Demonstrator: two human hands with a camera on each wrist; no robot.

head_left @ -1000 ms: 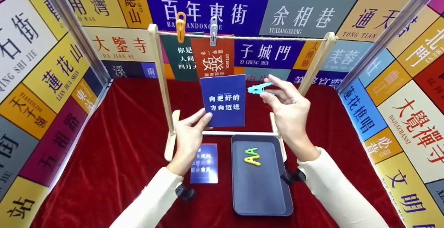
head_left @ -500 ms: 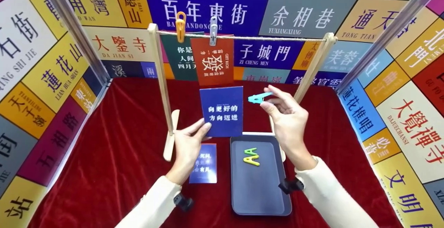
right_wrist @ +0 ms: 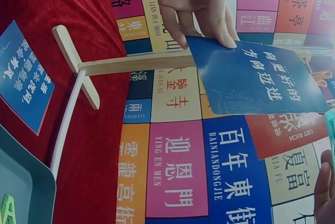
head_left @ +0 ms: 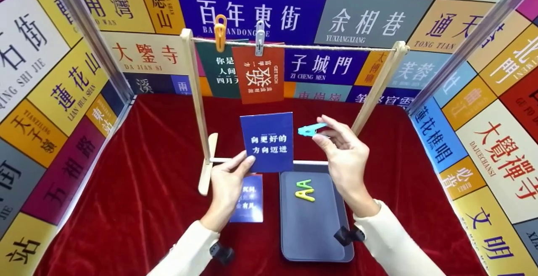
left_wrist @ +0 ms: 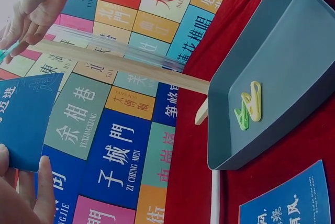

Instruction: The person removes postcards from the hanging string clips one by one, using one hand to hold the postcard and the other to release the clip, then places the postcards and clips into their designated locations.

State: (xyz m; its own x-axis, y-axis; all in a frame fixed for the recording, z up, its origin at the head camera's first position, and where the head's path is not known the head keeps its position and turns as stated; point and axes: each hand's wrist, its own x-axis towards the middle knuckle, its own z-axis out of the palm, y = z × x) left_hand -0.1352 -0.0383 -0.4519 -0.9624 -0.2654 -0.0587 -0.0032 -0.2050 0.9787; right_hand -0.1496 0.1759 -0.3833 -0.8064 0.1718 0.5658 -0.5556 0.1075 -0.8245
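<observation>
My left hand (head_left: 229, 179) pinches a blue card (head_left: 269, 158) by its lower left corner, thumb in front, and holds it upright. White characters run across the card's face. To its right my right hand (head_left: 346, 154) pinches a light blue clothespin (head_left: 309, 130) between thumb and fingertips, its nose pointing at the card. Above and behind them, a red card (head_left: 258, 78) hangs from a rope (head_left: 328, 47) under a grey clothespin (head_left: 259, 38). A green card (head_left: 214, 59) hangs beside it under an orange clothespin (head_left: 220, 32). In the right wrist view, the held card (right_wrist: 251, 80) overlaps the red one.
A wooden frame (head_left: 197, 99) carries the rope. In front stands a dark grey tray (head_left: 315, 234) with a green clothespin (head_left: 303, 183) and a yellow clothespin (head_left: 305, 195). Another blue card (head_left: 248, 208) lies left of the tray on red cloth (head_left: 126, 192). Lettered panels surround the cloth.
Both hands have come down and a little nearer, bringing the blue card and the light blue clothespin below the hanging red card. Both grips are unchanged.
</observation>
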